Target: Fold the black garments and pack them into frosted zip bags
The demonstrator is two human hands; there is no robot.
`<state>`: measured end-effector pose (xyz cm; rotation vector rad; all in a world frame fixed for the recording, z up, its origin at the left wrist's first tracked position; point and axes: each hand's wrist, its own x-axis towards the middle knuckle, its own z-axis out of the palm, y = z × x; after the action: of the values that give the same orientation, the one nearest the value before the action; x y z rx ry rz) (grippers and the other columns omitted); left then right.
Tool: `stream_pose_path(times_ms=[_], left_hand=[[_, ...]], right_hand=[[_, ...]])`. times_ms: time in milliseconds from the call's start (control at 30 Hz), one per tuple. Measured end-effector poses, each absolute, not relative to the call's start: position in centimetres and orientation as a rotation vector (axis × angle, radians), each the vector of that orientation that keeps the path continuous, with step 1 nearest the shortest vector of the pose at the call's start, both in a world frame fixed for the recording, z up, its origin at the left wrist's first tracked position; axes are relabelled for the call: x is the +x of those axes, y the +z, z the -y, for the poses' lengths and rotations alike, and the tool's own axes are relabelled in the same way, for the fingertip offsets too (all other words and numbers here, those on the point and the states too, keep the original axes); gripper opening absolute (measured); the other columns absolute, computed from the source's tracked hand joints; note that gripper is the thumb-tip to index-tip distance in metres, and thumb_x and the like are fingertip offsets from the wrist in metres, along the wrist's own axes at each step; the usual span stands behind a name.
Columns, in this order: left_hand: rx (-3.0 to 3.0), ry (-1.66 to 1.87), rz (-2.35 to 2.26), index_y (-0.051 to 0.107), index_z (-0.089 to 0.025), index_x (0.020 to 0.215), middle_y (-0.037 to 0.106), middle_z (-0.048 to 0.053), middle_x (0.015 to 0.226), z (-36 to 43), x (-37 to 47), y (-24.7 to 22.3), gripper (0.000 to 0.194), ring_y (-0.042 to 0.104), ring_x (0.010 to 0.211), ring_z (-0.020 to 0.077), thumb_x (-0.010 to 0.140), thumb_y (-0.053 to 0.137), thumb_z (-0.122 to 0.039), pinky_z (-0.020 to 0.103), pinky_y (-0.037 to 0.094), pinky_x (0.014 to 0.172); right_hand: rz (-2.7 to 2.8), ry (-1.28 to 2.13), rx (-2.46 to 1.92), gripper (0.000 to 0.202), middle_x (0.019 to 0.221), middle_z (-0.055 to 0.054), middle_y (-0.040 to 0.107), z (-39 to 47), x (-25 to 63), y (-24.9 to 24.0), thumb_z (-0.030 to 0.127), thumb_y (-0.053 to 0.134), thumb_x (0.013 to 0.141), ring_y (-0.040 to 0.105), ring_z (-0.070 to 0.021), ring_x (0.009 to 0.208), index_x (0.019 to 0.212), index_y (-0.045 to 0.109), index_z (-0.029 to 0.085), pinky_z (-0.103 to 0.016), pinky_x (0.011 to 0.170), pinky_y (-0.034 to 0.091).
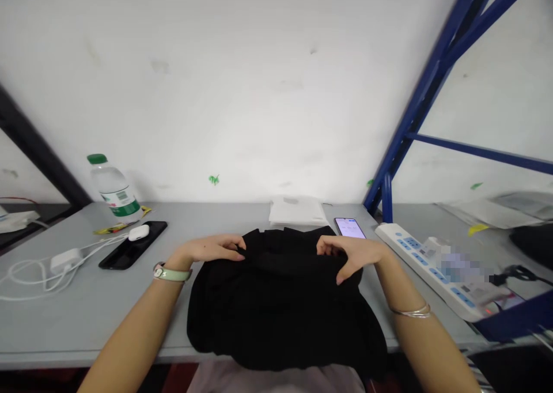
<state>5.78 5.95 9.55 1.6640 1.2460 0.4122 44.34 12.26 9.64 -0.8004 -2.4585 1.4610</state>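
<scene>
A black cloth garment (276,312) lies bunched on the table in front of me, its near part hanging over the front edge. My left hand (216,248) pinches the cloth at its upper left, thumb on top. At the upper right my right hand (352,254) grips it too, with the fingers curled over a fold and the thumb lower down on the cloth. Between the two hands the fabric makes a raised fold. What kind of garment it is, I cannot tell.
On the grey table (142,306) at left are a water bottle (116,191), a black phone (133,246), a white earbud case (139,233) and a charger (67,260) with cables. White papers (298,211), a lit phone (349,227) and a power strip (425,269) lie behind and right. A blue frame (415,105) rises at right.
</scene>
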Motion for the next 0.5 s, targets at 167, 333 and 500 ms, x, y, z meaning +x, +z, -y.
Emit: stream_pose_path(times_ms=[167,333,500], left_hand=[[1.649,0.582,-1.373,0.074,-0.026,0.084,0.07,0.0,0.084,-6.1,6.1,9.6,0.025,0.06,0.075,0.0207,0.072,0.074,-0.048,0.025,0.043,0.064],[1.647,0.569,-1.426,0.066,-0.022,0.093,0.06,-0.003,0.065,-6.4,6.4,8.8,0.041,0.049,0.056,0.0146,0.077,0.067,-0.059,0.024,0.035,0.052],[1.656,0.551,-1.463,0.054,-0.023,0.095,0.038,-0.01,0.053,-6.4,6.2,8.7,0.045,0.031,0.048,0.0102,0.077,0.067,-0.062,0.024,0.023,0.048]], right_hand=[[2.222,1.355,-1.033,0.028,0.086,-0.002,0.065,-12.7,44.3,9.1,0.044,0.071,0.077,0.058,-0.018,0.079,0.09,0.066,0.02,-0.03,0.072,0.046],[2.583,1.121,-0.993,0.074,0.12,-0.004,0.053,-12.3,45.0,9.7,0.043,0.089,0.051,0.053,-0.0249,0.108,0.118,0.06,0.027,-0.035,0.093,0.046],[2.708,0.992,-1.004,0.06,0.119,-0.005,0.048,-11.7,44.3,10.0,0.032,0.082,0.058,0.052,-0.0251,0.11,0.114,0.061,0.024,-0.036,0.096,0.046]])
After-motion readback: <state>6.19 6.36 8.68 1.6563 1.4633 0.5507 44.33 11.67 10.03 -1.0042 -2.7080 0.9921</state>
